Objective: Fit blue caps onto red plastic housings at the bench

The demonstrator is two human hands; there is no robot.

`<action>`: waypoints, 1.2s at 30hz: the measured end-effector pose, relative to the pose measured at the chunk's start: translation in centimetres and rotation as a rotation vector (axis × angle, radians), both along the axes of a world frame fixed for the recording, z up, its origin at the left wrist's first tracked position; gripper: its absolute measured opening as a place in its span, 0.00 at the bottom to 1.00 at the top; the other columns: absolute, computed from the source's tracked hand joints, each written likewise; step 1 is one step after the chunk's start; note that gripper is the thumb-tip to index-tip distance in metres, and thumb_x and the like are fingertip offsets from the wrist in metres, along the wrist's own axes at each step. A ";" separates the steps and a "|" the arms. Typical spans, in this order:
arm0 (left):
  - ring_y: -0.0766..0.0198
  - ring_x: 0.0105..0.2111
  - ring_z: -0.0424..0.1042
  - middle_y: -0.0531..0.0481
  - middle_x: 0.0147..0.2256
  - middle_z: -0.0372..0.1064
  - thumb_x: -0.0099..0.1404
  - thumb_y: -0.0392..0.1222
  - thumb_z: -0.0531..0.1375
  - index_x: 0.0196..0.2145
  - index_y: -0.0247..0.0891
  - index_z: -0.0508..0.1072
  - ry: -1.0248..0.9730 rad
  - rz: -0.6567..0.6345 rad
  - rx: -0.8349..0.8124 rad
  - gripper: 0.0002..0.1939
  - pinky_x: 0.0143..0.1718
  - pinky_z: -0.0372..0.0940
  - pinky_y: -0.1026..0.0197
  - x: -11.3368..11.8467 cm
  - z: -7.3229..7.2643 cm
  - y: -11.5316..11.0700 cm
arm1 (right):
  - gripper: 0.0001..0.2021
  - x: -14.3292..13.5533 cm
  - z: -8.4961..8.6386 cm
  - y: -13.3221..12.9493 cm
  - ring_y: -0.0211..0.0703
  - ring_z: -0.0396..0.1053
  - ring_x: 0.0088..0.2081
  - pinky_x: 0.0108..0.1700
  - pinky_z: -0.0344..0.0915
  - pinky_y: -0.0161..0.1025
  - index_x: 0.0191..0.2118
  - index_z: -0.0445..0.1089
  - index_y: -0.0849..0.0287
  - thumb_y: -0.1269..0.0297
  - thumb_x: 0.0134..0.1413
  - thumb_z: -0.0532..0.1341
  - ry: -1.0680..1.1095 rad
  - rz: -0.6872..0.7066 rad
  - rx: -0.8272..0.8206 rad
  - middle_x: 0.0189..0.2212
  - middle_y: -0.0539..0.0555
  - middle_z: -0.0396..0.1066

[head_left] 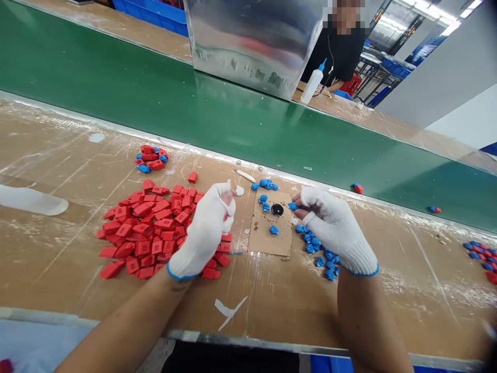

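Note:
My right hand [334, 224], in a white knitted glove with bare fingertips, pinches a small blue plastic piece [292, 206]. It is just right of a small round dish of black liquid [277, 210], which stands on a cardboard sheet [267, 243]. A few blue pieces [274, 230] lie on that sheet, and a blue heap [330, 257] spreads beneath my right hand. My left hand [207, 228], gloved the same way, is closed over the right edge of a large pile of red plastic blocks [155, 228]. Its curled fingers hide whatever they may hold.
A green conveyor belt [163, 109] runs behind the brown worktop, with a metal housing [252, 46] over it. Joined red-and-blue pieces [357, 188] lie on the belt. A white bottle [311, 85] and a person [334, 52] are beyond. Mixed pieces [152, 158] sit back left.

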State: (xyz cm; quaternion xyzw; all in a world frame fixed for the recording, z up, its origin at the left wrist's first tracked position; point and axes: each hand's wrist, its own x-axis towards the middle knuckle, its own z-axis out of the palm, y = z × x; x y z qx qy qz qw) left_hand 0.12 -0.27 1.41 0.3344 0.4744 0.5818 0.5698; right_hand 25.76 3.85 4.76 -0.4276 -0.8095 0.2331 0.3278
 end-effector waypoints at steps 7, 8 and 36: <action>0.70 0.21 0.59 0.57 0.25 0.59 0.64 0.35 0.58 0.42 0.36 0.74 -0.351 -0.077 -0.187 0.08 0.21 0.56 0.68 -0.2 0.0 1.1 | 0.05 -0.7 -2.5 1.7 0.39 0.63 0.32 0.37 0.61 0.39 0.39 0.67 0.56 0.72 0.64 0.56 -0.262 0.042 0.052 0.32 0.50 0.70; 0.69 0.22 0.61 0.56 0.25 0.60 0.65 0.33 0.58 0.42 0.35 0.74 -0.325 -0.063 -0.179 0.08 0.23 0.58 0.67 -0.1 -0.1 1.2 | 0.05 -1.0 -2.7 1.7 0.40 0.63 0.32 0.37 0.60 0.39 0.39 0.66 0.55 0.72 0.64 0.56 -0.282 0.044 0.054 0.32 0.50 0.69; 0.73 0.25 0.70 0.53 0.33 0.73 0.68 0.38 0.68 0.34 0.38 0.71 -0.219 0.011 -0.054 0.09 0.29 0.67 0.68 0.0 -1.0 1.5 | 0.16 0.0 -3.5 1.9 0.48 0.78 0.44 0.45 0.68 0.42 0.47 0.68 0.53 0.78 0.58 0.54 -0.337 0.038 0.059 0.42 0.54 0.78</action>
